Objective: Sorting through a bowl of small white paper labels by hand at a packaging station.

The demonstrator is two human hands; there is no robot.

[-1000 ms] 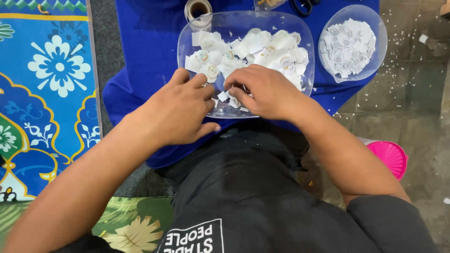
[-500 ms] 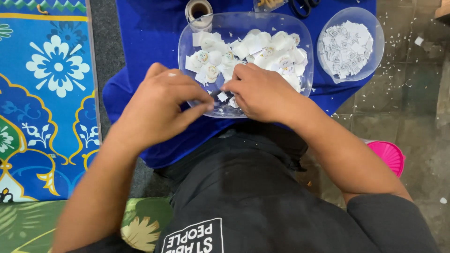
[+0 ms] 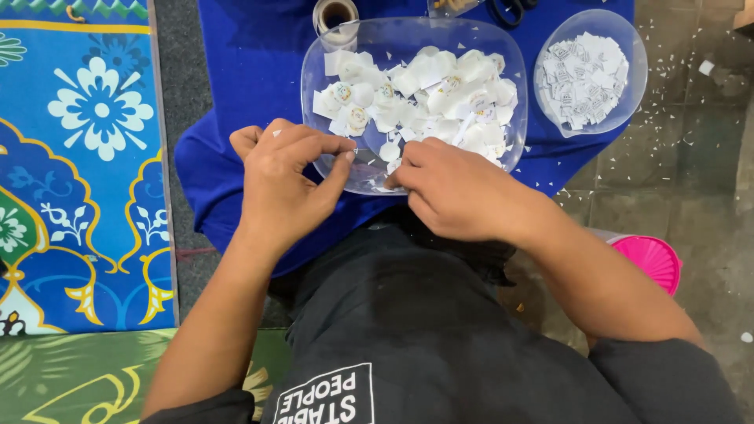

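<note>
Head view: both hands (image 3: 290, 180) pinch, seemingly, paper bits (image 3: 416, 90) at clear tray (image 3: 314, 59).

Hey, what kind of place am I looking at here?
Probably a home floor used for craft work: a patterned mat beside a blue cloth, clear trays of paper cutouts, and scissors on tiles.

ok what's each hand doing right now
left hand: fingers pinched shut at the clear tray rim; what they hold cannot be told
right hand: fingers curled among paper cutouts, grip hidden
</note>
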